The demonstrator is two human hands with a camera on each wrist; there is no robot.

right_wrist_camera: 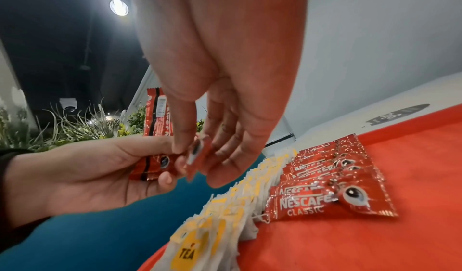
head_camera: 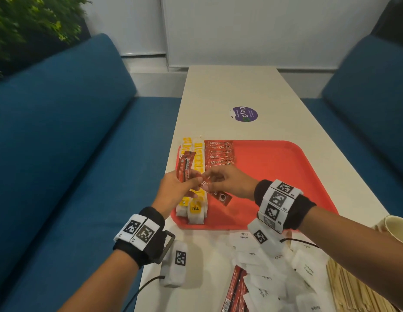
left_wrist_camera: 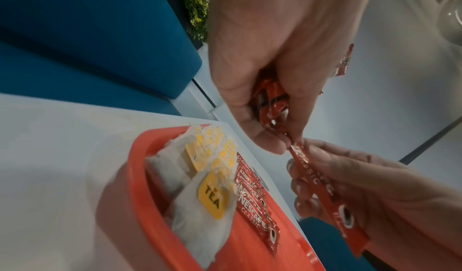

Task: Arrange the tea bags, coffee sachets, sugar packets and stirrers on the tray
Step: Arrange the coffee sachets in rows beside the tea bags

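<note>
Right hand [head_camera: 227, 180] on a "NESCAFE CLASSIC" sachet [head_camera: 220, 197].

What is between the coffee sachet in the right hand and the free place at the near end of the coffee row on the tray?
Nothing visible blocks it. The right hand pinches one coffee sachet just above the bare tray, beside the tea bags. The coffee row ends farther back. The left hand, holding more sachets, is off to the side.
</note>
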